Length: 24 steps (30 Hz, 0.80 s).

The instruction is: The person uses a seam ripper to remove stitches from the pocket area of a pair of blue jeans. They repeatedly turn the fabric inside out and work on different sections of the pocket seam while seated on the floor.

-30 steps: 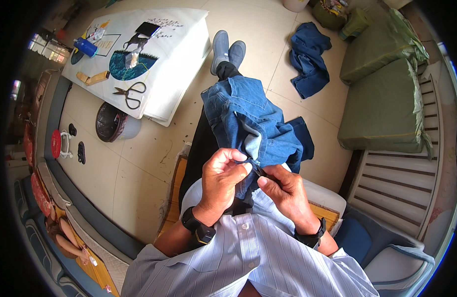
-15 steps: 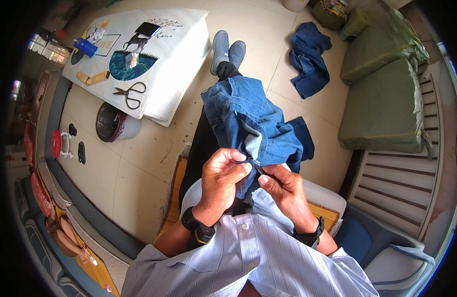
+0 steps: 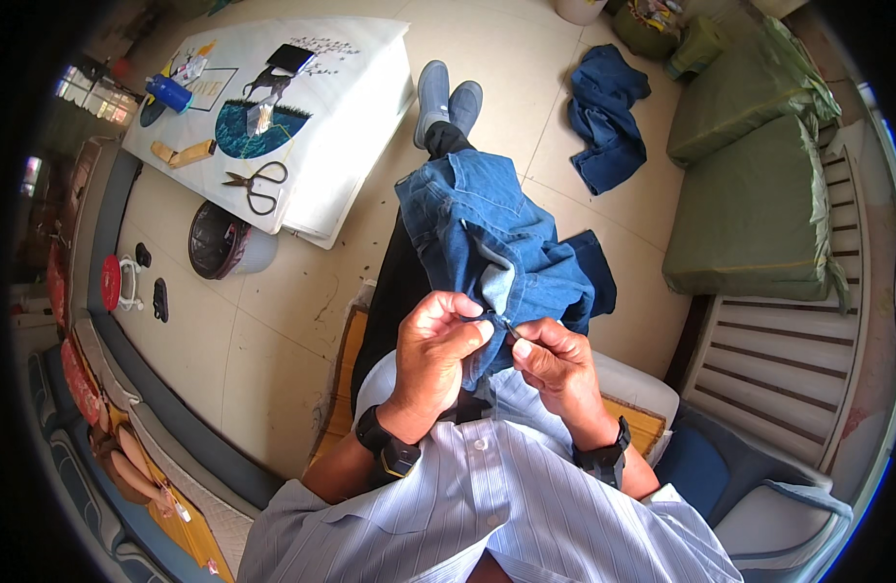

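Blue denim jeans (image 3: 496, 209) lie bunched across my lap and legs. My left hand (image 3: 436, 352) is closed, thumb and forefinger pinching a dark edge of the denim. Close beside it, my right hand (image 3: 557, 364) is also closed, its thumb and forefinger pressed round a small, thin dark piece (image 3: 512, 331) at the same spot on the cloth. Fingers cover most of that piece, so I cannot tell what it is. A pale patch of the fabric's inside (image 3: 495, 282) shows just beyond my fingertips.
A white-covered table (image 3: 346, 126) at the far left bears black-handled scissors (image 3: 260, 187), a folded tan strip (image 3: 184, 154) and a blue bottle (image 3: 168, 93). A bin (image 3: 219, 243) stands below. More jeans (image 3: 608, 117) lie on the floor, near green wrapped bundles (image 3: 749, 209).
My right hand has turned slightly and its fingertips have shifted at the pinched spot; less of the dark piece shows now. My left hand and the jeans stay nearly still.
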### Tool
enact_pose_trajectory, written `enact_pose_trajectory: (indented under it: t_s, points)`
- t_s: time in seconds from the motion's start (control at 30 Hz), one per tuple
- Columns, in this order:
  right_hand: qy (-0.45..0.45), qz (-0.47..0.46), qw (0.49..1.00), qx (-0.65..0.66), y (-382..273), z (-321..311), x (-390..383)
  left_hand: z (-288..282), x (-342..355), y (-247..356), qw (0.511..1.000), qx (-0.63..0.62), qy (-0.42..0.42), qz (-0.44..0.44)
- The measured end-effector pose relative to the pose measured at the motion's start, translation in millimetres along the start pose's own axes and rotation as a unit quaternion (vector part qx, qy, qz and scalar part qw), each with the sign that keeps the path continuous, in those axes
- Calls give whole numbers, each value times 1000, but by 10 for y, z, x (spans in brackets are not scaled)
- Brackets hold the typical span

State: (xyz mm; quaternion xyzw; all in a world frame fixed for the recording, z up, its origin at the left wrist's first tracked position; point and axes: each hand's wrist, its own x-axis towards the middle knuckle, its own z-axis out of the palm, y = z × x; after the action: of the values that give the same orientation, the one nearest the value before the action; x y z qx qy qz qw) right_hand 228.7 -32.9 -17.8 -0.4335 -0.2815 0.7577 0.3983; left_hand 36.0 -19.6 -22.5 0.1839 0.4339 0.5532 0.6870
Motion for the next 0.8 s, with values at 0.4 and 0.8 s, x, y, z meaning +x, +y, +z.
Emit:
enact_pose_trajectory:
  t_s: [0.4, 0.8]
  points:
    - [8, -104, 978, -182, -14, 37, 9, 1, 3, 17, 1000, 6, -4, 2]
    - [37, -203, 913, -352, -97, 103, -33, 10, 5, 6, 1000, 9, 1, 12]
